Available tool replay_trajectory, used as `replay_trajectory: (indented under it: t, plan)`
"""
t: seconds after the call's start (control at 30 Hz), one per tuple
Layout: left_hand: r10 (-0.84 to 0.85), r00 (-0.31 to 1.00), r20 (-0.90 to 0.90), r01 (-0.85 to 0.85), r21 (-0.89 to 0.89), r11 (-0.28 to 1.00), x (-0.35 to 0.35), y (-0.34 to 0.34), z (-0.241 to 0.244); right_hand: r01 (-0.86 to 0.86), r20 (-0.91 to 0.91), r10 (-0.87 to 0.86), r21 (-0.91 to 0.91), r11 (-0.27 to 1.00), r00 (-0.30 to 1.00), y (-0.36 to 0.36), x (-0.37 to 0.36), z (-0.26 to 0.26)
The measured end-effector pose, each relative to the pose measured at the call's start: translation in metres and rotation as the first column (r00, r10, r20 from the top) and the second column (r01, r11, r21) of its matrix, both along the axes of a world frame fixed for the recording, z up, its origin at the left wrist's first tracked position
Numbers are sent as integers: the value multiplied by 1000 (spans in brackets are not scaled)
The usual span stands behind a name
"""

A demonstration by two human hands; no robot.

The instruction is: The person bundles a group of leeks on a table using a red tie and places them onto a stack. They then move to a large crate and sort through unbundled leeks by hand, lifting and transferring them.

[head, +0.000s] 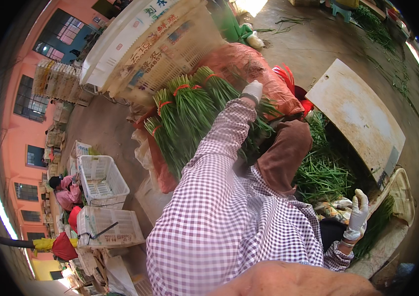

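Observation:
My left hand (252, 91), in a white glove, reaches forward to the right end of a row of tied bundles of long green leaf vegetables (194, 100) that look like chives. Its fingers are partly hidden, so whether it grips any stems cannot be told. Red ties (181, 88) bind the bundles, which lie on orange-red plastic sheeting (244, 59). Off to my right, my gloved right hand (357, 214) is raised with fingers apart and nothing in it. Near it are loose green leaves (324, 174) and a cream plastic basket (402, 201) with more greens (374, 224).
A stained white board (357, 114) leans at the right. Stacked plastic crates (165, 48) bearing writing stand beyond the bundles. At the left are a white crate (102, 177), another crate (109, 225) and a person in pink (69, 194). Red strips (285, 76) hang near the sheeting.

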State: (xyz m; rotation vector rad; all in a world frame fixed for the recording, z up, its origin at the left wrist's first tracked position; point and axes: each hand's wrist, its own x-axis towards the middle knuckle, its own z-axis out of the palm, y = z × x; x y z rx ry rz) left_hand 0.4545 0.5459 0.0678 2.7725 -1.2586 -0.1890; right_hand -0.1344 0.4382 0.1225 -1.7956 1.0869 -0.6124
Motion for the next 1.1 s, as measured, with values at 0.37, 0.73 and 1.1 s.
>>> replay_trajectory:
  t: [0.37,0.73,1.1]
  plan:
    - [122,992,-34,-110,243,964,-4,20,11,223,54,-226,61,973,973,-14,-70,-22]
    - [-24,995,98,65,-442,895,-139,26,44,260,-114,-277,-145,955,954,-29,-125,-63]
    - [-415,905,-92,318,-499,806,-250,37,53,337,-203,-386,-237,911,900,-15,-106,-79]
